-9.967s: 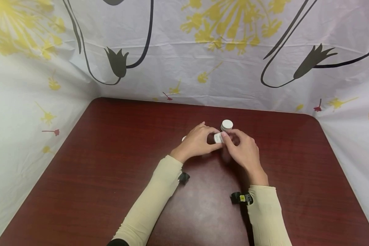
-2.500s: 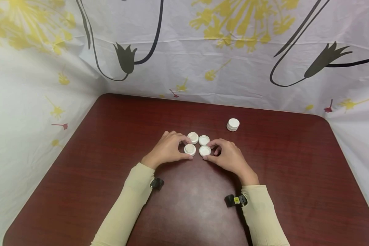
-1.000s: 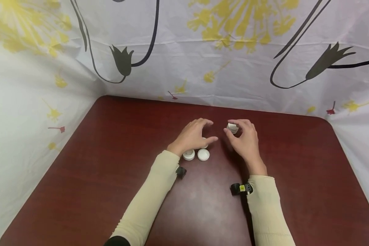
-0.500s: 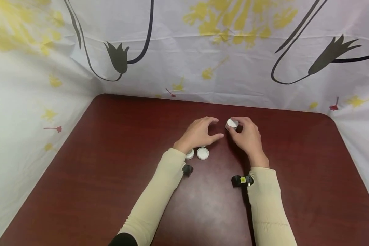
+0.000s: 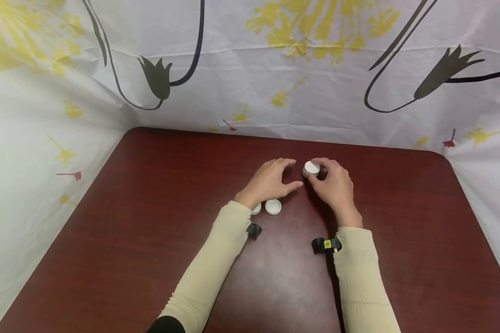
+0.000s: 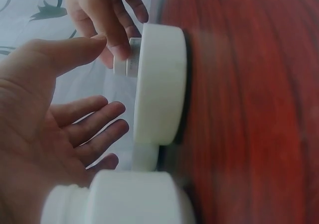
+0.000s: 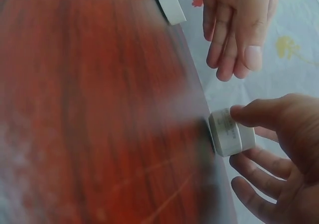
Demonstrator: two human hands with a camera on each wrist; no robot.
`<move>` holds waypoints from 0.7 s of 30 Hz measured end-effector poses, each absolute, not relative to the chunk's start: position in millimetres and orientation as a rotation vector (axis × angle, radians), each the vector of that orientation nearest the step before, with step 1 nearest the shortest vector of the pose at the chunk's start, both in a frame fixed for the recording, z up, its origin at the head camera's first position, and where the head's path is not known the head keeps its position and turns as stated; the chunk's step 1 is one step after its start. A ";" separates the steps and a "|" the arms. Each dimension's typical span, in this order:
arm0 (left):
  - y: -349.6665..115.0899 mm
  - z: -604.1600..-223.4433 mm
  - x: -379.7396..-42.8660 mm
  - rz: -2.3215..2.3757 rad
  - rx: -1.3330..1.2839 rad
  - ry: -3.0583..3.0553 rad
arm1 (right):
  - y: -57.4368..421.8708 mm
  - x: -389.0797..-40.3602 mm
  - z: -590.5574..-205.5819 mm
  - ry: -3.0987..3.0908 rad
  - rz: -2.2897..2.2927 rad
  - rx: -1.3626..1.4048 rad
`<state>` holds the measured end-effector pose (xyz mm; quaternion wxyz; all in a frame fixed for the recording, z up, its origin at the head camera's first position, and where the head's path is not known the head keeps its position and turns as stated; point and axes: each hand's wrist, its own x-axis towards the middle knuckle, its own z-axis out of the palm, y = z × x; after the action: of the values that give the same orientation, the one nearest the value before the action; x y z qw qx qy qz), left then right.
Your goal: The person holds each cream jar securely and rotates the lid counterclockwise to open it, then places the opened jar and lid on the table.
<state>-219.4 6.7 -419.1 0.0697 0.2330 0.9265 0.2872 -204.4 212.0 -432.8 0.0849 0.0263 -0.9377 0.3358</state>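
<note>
My right hand (image 5: 335, 187) grips a small white round jar (image 5: 312, 167) with its lid on, thumb on the near side and fingers on the far side. In the right wrist view, printing shows on the jar (image 7: 230, 134), which stands upright at the table surface. Left of it, my left hand (image 5: 266, 182) is held with thumb and fingers spread apart, nothing between them. Just below that hand lie a loose white lid (image 5: 273, 207) and an open white jar (image 5: 256, 209), partly covered by the wrist. The jar's threaded neck (image 6: 67, 204) shows in the left wrist view.
A dark red wooden table (image 5: 150, 231) lies under everything. A white patterned sheet (image 5: 233, 69) hangs along its back and sides. Another open jar and lid, seen earlier, are mostly hidden behind my left hand.
Both hands have left the two open jars and their lids. My right hand has reached the closed jar at the back and grips it, shifting it slightly left; the left hand has come up beside it.
</note>
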 end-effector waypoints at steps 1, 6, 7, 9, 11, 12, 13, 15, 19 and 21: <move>7.0 -419.2 -219.3 0.863 0.710 2.791 | 212.0 -204.1 -432.7 -2.792 1.008 0.081; 6.9 -419.4 -219.2 0.863 0.724 2.784 | 212.3 -203.6 -433.0 -2.768 1.046 0.098; 6.7 -419.4 -219.1 0.866 0.722 2.780 | 212.4 -203.5 -432.7 -2.761 1.056 0.102; 6.5 -419.3 -219.0 0.880 0.721 2.769 | 212.7 -203.5 -432.2 -2.749 1.075 0.110; 6.6 -419.3 -219.0 0.887 0.720 2.765 | 213.4 -203.3 -431.3 -2.744 1.094 0.120; 6.8 -419.4 -219.1 0.887 0.720 2.767 | 213.8 -203.2 -430.7 -2.746 1.100 0.125; 7.1 -419.5 -219.1 0.890 0.720 2.768 | 214.4 -203.0 -429.7 -2.751 1.106 0.133; 7.1 -419.5 -219.3 0.895 0.719 2.769 | 215.6 -202.3 -427.7 -2.774 1.114 0.147; 6.1 -420.0 -219.3 0.900 0.715 2.778 | 216.1 -199.9 -423.1 -2.818 1.138 0.176; 5.6 -420.3 -219.2 0.896 0.714 2.783 | 215.4 -198.3 -421.3 -2.821 1.153 0.186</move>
<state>-219.2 5.6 -420.3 0.0657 0.2368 0.9227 0.2972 -198.3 215.4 -421.3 0.0439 0.0607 -0.9230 0.3773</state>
